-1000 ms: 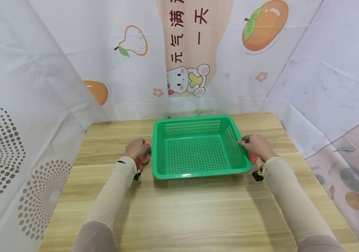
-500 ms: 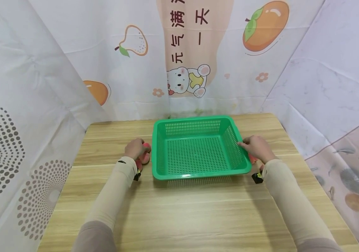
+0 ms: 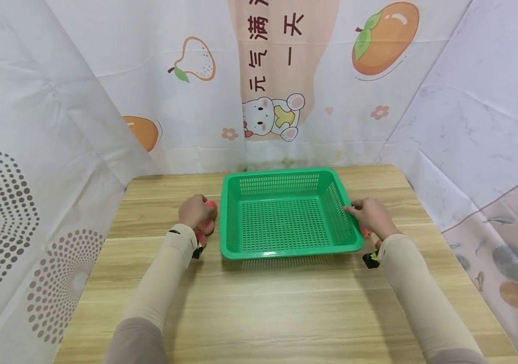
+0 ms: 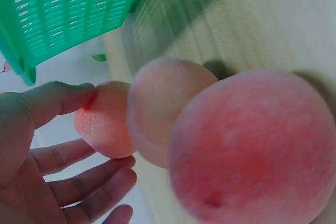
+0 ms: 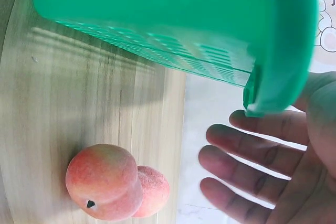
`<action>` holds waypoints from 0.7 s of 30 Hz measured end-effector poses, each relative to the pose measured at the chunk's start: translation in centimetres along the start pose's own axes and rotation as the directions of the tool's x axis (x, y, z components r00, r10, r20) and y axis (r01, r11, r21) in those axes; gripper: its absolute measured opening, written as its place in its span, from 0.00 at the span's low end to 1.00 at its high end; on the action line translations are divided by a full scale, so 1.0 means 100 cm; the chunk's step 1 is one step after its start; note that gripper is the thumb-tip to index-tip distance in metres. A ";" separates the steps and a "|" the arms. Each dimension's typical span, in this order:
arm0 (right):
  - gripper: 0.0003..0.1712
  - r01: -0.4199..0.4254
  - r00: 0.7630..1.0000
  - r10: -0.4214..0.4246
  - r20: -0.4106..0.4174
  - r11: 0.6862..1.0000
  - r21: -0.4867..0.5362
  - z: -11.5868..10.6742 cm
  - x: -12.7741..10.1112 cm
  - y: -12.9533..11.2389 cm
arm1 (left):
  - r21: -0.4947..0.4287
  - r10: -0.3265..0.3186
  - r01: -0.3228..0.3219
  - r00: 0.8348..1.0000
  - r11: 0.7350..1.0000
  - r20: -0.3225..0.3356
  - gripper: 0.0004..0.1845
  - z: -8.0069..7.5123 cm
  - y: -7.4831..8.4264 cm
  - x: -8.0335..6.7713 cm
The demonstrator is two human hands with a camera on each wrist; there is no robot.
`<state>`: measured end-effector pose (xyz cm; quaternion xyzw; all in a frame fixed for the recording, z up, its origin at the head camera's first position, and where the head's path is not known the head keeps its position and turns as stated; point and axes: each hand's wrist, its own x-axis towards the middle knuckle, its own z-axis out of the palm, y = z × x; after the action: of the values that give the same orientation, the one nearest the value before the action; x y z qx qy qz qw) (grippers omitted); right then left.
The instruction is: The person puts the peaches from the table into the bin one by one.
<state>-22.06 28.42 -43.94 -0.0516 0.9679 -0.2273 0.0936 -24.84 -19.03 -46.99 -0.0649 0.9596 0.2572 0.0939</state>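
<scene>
Basket (image 3: 281,222) mid-frame, peaches (image 3: 207,226) on the table (image 3: 281,313) just left of it, more peaches (image 5: 105,179) to its right, curtain (image 3: 204,116) behind up top.

The left hand (image 3: 193,211) and right hand (image 3: 374,215) are bare. The left sleeve (image 3: 154,283) and right sleeve (image 3: 427,298) are snug and plain cream, turning taupe at the head view's seven and five o'clock. The left cuff (image 3: 182,241) bears a small black mark (image 3: 174,231). A boxy black device with yellow marking sits at the left wrist's four o'clock (image 3: 197,251), another at the right wrist's eight (image 3: 370,260).
</scene>
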 end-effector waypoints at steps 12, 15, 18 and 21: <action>0.28 0.013 1.000 -0.014 -0.022 0.999 -0.034 0.000 0.001 0.000 | -0.033 0.017 -0.022 0.992 0.999 -0.123 0.28 -0.015 0.015 0.006; 0.27 0.019 1.000 -0.019 -0.012 0.999 -0.037 0.004 0.000 0.000 | -0.042 0.016 -0.022 0.990 0.999 -0.137 0.29 -0.018 0.018 0.005; 0.27 0.013 1.000 -0.013 -0.011 1.000 -0.028 0.004 0.000 -0.001 | -0.050 0.042 -0.050 0.987 0.997 -0.152 0.29 -0.021 0.023 0.006; 0.28 0.001 1.000 -0.002 -0.014 1.000 -0.023 0.001 0.000 -0.001 | -0.076 0.068 -0.082 0.982 0.994 -0.177 0.29 -0.026 0.031 0.006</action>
<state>-22.02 28.27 -43.99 -0.0518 0.9711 -0.2165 0.0861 -26.37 -17.76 -43.38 -0.0548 0.9544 0.2934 -0.0027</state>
